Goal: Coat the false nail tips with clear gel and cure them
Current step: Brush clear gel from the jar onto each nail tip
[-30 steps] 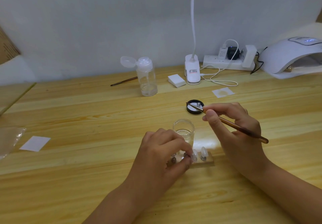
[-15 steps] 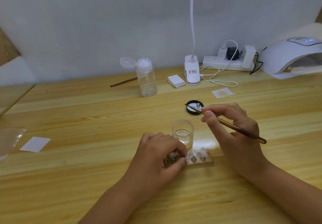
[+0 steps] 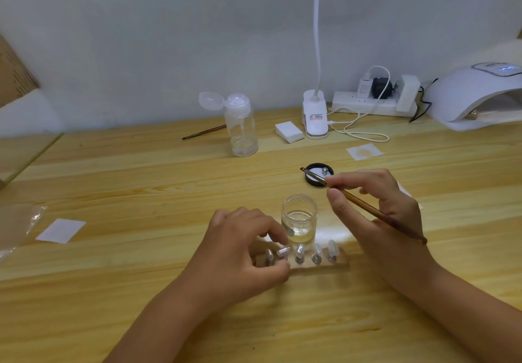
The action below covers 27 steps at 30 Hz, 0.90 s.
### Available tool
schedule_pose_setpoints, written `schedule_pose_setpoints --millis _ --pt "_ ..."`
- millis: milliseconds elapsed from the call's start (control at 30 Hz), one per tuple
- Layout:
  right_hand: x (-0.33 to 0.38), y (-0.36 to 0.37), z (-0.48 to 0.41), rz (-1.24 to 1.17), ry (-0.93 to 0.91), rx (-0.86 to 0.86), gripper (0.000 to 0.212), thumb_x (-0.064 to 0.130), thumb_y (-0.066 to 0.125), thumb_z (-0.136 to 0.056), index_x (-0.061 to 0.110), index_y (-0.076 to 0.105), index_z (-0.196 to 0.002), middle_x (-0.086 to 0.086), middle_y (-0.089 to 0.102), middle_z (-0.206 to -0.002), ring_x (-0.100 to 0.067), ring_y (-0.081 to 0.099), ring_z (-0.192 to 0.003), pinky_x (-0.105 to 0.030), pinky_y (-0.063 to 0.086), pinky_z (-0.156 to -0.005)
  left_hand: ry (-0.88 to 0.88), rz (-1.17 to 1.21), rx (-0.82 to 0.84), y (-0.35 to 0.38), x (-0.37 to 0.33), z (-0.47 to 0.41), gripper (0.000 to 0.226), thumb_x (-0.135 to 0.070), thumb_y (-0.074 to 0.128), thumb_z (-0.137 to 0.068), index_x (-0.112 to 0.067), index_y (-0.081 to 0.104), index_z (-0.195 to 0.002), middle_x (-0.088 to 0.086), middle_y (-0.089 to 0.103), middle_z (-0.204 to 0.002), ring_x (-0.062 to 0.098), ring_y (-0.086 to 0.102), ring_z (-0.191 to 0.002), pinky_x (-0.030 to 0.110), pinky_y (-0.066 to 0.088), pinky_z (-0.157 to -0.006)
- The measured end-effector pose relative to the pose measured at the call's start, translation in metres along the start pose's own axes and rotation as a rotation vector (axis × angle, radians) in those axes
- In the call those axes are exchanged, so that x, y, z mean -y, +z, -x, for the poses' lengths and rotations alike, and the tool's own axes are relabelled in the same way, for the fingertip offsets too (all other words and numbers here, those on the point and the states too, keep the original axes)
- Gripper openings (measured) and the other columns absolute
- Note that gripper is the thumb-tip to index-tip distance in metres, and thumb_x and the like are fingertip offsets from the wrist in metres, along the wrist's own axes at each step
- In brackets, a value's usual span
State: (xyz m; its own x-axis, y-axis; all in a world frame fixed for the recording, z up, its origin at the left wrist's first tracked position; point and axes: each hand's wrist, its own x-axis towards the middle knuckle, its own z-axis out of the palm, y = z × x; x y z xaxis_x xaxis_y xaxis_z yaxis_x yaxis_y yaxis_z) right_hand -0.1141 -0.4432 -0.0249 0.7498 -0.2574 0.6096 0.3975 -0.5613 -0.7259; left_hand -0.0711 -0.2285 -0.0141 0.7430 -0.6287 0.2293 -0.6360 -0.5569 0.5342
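A clear strip holder lies near the table's front and carries several false nail tips on small metal studs. My left hand is at its left end, with finger and thumb pinched around one tilted nail tip. Just behind the holder stands the open jar of clear gel. Its black lid lies further back. My right hand holds a brown brush like a pen, bristle end raised over the lid. The white curing lamp sits at the far right.
A pump bottle with its cap flipped open, a spare brush, a white pad stack, a clip lamp base and a power strip line the back. Paper squares and a plastic bag lie left.
My left hand has slid left along the holder, uncovering more nail tips, and now pinches one tilted tip. The right hand with the brush has barely moved.
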Motion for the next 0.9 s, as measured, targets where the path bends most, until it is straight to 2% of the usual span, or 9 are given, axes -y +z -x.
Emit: schedule_pose_setpoints --millis 133,233,300,367,467,633,733,800,900 --pt "0.0 0.0 0.0 -0.005 0.002 0.044 0.024 0.004 0.076 -0.084 0.018 0.073 -0.103 0.012 0.069 -0.102 -0.009 0.06 -0.106 -0.011 0.041 -0.089 -0.027 0.085 0.028 0.0 0.002 -0.001 0.007 -0.042 0.066 -0.072 -0.039 0.065 -0.078 -0.022 0.062 -0.095 0.004 0.057 -0.101 0.023 0.023 -0.102" --pt "0.002 0.0 0.0 -0.02 -0.019 0.031 0.015 0.012 0.071 -0.084 0.019 0.073 -0.098 0.013 0.069 -0.096 -0.01 0.061 -0.103 -0.013 0.042 -0.087 -0.01 0.149 0.033 0.001 0.002 -0.002 0.007 -0.038 0.071 -0.073 -0.043 0.066 -0.073 -0.02 0.064 -0.092 0.007 0.061 -0.095 0.031 0.03 -0.101" --pt "0.005 0.0 0.0 -0.058 -0.008 0.018 0.013 0.023 0.065 -0.085 0.021 0.073 -0.095 0.014 0.067 -0.096 -0.01 0.061 -0.101 -0.011 0.042 -0.087 0.002 0.155 0.026 0.001 0.003 -0.003 0.005 -0.038 0.072 -0.073 -0.043 0.069 -0.073 -0.02 0.064 -0.092 0.007 0.061 -0.095 0.031 0.031 -0.099" --pt "0.007 0.0 0.0 -0.073 0.01 0.007 0.017 0.031 0.06 -0.086 0.023 0.072 -0.095 0.013 0.066 -0.098 -0.011 0.062 -0.101 -0.011 0.043 -0.088 0.048 0.078 -0.004 0.001 0.004 -0.003 0.003 -0.039 0.073 -0.074 -0.039 0.07 -0.075 -0.02 0.063 -0.092 0.005 0.059 -0.096 0.027 0.027 -0.099" --pt "0.008 0.001 0.0 -0.082 0.02 0.008 0.017 0.033 0.058 -0.086 0.023 0.071 -0.094 0.007 0.066 -0.099 -0.013 0.063 -0.1 -0.014 0.045 -0.088 0.157 -0.05 -0.045 0.002 0.005 -0.003 0.005 -0.035 0.075 -0.075 -0.032 0.071 -0.077 -0.019 0.062 -0.091 0.0 0.055 -0.091 0.029 0.03 -0.097" --pt "0.009 0.001 0.001 -0.056 0.006 -0.003 0.016 0.032 0.059 -0.087 0.024 0.07 -0.094 0.006 0.066 -0.097 -0.012 0.064 -0.098 -0.016 0.047 -0.087 0.259 -0.109 -0.117 0.002 0.003 -0.002 0.01 -0.036 0.068 -0.08 -0.027 0.072 -0.077 -0.018 0.066 -0.093 0.003 0.059 -0.089 0.032 0.035 -0.094" --pt "0.011 -0.001 0.002 -0.063 -0.023 -0.006 0.015 0.032 0.059 -0.087 0.023 0.07 -0.093 0.005 0.067 -0.096 -0.013 0.064 -0.096 -0.02 0.048 -0.086 0.222 -0.012 -0.211 -0.001 0.0 -0.001 0.007 -0.032 0.07 -0.079 -0.026 0.073 -0.078 -0.019 0.07 -0.089 0.0 0.063 -0.089 0.033 0.039 -0.092" --pt "0.011 -0.001 0.005 -0.055 -0.058 -0.021 0.011 0.03 0.06 -0.087 0.027 0.069 -0.093 0.007 0.066 -0.096 -0.014 0.064 -0.095 -0.023 0.048 -0.085 0.137 0.077 -0.291 -0.003 -0.001 -0.001 0.006 -0.033 0.072 -0.078 -0.027 0.073 -0.08 -0.018 0.071 -0.083 0.003 0.065 -0.085 0.031 0.042 -0.088" --pt "0.017 -0.001 0.007 0.015 -0.221 -0.05 0.009 0.027 0.062 -0.087 0.032 0.066 -0.093 0.017 0.066 -0.091 -0.006 0.06 -0.095 -0.024 0.044 -0.084 0.035 0.181 -0.358 -0.003 -0.003 -0.001 0.008 -0.038 0.075 -0.075 -0.032 0.073 -0.079 -0.017 0.071 -0.079 0.009 0.064 -0.083 0.029 0.043 -0.083"
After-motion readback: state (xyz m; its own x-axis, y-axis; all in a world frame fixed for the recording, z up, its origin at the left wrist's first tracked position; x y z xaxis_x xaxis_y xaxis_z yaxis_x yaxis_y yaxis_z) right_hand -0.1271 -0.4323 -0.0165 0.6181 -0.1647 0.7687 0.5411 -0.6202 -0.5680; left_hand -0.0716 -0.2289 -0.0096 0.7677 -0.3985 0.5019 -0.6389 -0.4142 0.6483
